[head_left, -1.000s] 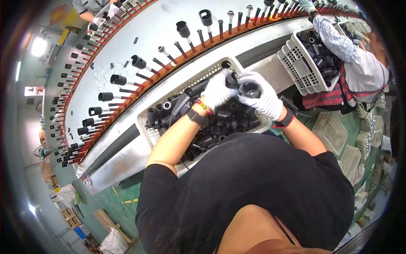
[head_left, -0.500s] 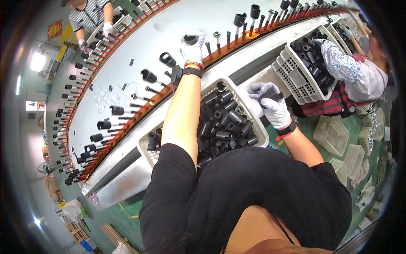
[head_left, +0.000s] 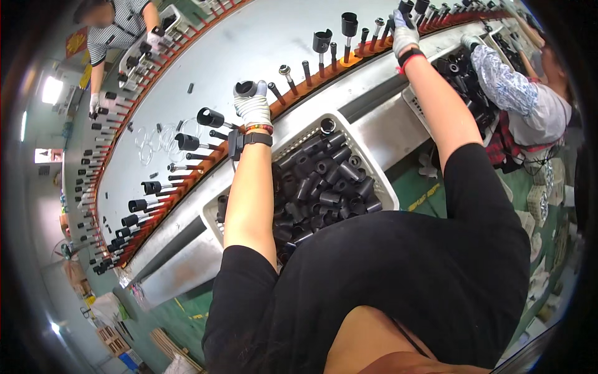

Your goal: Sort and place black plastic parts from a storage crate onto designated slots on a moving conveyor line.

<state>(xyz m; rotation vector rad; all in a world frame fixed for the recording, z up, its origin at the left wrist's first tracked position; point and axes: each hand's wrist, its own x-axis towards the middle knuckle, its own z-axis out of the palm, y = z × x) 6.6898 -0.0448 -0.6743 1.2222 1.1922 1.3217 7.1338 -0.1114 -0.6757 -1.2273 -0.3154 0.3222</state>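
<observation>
My left hand (head_left: pixel 252 108), in a white glove, is closed around a black cup-shaped sleeve (head_left: pixel 246 88) at the edge of the curved conveyor. My right hand (head_left: pixel 405 34), also gloved, reaches far forward to the row of upright spindles. Its fingers are closed beside a black sleeve (head_left: pixel 406 7) on a spindle; what they hold is hidden. Between my arms stands a pale plastic basket (head_left: pixel 387 187) heaped with black cylindrical sleeves (head_left: pixel 330 181). Other spindles carry wide black cups, such as this notched cup (head_left: pixel 322 41) and another black cup (head_left: pixel 210 116).
The pale conveyor table (head_left: pixel 249 50) curves around, edged by an orange-brown rail. Clear plastic rings (head_left: pixel 149 144) lie on it. To the right, a co-worker in a patterned sleeve (head_left: pixel 506 84) works beside another basket. A person in a striped shirt (head_left: pixel 121 31) works across the table.
My right hand has moved from beside the basket up to the far spindles. My left hand has shifted slightly left and down with the black sleeve. The spindles have slid leftward.
</observation>
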